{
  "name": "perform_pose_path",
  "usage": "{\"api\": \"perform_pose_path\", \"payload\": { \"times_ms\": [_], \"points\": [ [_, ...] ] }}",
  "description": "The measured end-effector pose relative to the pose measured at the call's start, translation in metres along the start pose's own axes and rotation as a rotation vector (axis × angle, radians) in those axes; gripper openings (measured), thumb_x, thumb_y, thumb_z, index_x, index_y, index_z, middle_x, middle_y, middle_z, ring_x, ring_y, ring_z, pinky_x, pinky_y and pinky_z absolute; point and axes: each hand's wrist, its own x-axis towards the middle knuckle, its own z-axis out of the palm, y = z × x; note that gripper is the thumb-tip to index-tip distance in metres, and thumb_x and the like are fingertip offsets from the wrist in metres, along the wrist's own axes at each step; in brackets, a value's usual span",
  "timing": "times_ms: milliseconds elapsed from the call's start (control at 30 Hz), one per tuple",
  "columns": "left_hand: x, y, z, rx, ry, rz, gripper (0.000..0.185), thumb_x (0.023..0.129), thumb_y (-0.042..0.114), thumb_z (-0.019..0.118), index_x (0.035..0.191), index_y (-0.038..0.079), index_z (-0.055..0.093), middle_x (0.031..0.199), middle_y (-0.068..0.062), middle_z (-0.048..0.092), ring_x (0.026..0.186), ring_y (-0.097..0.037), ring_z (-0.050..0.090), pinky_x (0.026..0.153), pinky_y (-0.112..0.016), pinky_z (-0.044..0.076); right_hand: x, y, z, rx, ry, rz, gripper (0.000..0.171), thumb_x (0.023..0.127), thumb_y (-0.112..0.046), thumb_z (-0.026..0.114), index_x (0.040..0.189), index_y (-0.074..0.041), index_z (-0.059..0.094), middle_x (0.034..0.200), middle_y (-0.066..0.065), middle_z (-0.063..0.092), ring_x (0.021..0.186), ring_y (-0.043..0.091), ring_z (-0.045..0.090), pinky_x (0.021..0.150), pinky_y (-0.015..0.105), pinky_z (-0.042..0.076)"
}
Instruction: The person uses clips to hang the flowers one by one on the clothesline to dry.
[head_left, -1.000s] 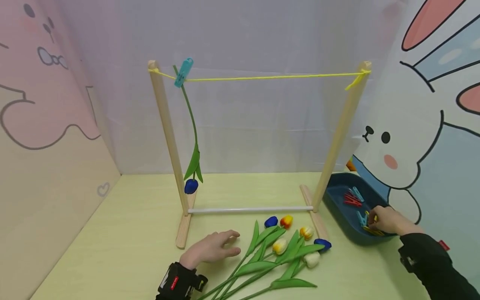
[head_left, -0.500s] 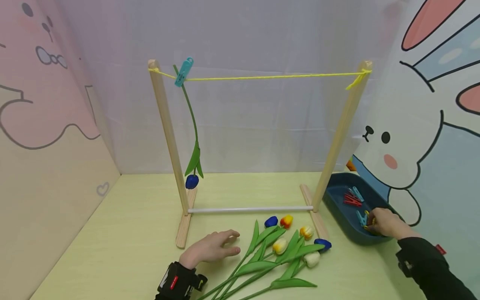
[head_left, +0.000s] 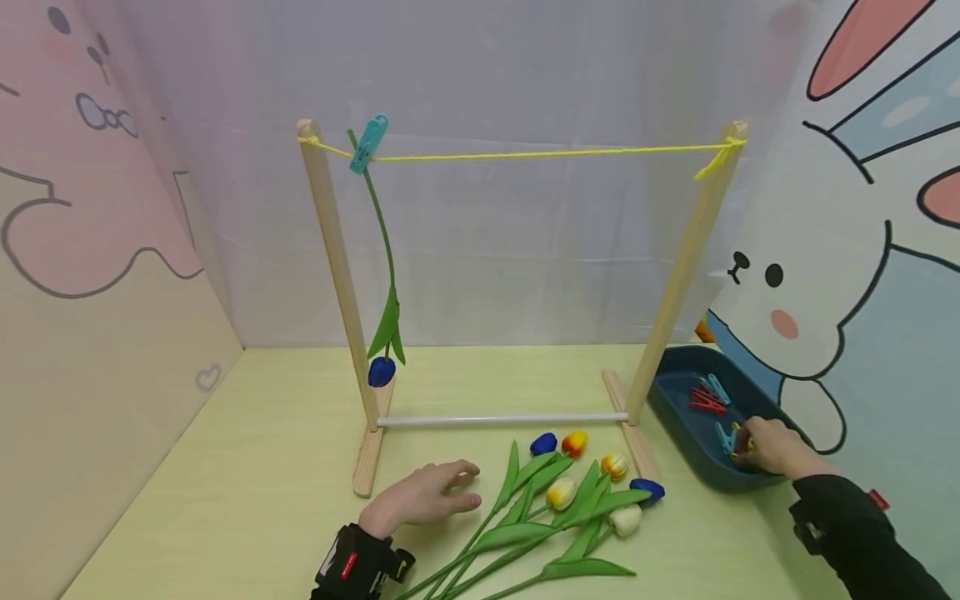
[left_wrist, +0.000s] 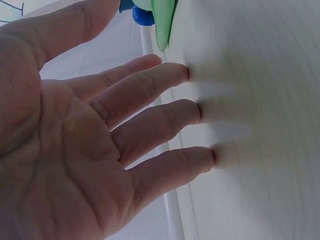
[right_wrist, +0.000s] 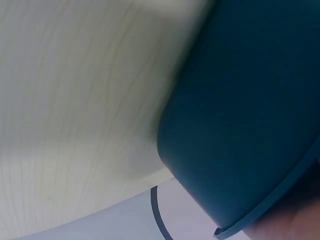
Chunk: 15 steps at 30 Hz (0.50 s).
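My left hand lies flat on the pale green table, fingers spread and straight, just left of a bunch of artificial tulips. The left wrist view shows the left hand holding nothing, fingertips touching the table, with a blue tulip beyond them. My right hand reaches into a dark blue tray, its fingers curled down on a yellow clothespin that is mostly hidden. A wooden rack carries a yellow string. A teal clothespin clips one blue tulip upside down to the string.
Red clothespins and a teal one lie in the tray, whose outer wall fills the right wrist view. Cartoon-printed panels wall in the table on the left, back and right. The rack's white crossbar lies near the tulips.
My right hand has shifted slightly inside the tray and covers more of the yellow clothespin. The hanging tulip sways a little. My left hand has not moved.
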Motion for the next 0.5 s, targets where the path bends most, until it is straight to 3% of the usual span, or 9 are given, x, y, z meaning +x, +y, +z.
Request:
{"api": "perform_pose_path", "payload": {
  "times_ms": [200, 500],
  "points": [
    [-0.0009, 0.0004, -0.001, 0.001, 0.002, -0.001, 0.05, 0.1, 0.034, 0.062, 0.137, 0.001, 0.055, 0.138, -0.024, 0.062, 0.127, -0.042, 0.059, 0.101, -0.057, 0.05, 0.0018, -0.0027, -0.002, 0.027, 0.007, -0.005, 0.016, 0.086, -0.011, 0.076, 0.087, 0.002, 0.066, 0.08, 0.012, 0.06, 0.072, 0.023, 0.053, 0.062, 0.039, 0.048],
    [-0.0003, 0.0001, -0.0006, 0.014, 0.015, 0.004, 0.05, 0.099, 0.034, 0.063, 0.136, 0.001, 0.056, 0.137, -0.022, 0.063, 0.126, -0.042, 0.059, 0.1, -0.058, 0.05, 0.0037, -0.0077, 0.001, 0.032, -0.004, 0.014, 0.015, 0.086, -0.009, 0.077, 0.087, 0.001, 0.067, 0.083, 0.013, 0.066, 0.075, 0.024, 0.06, 0.067, 0.046, 0.053]
  ]
}}
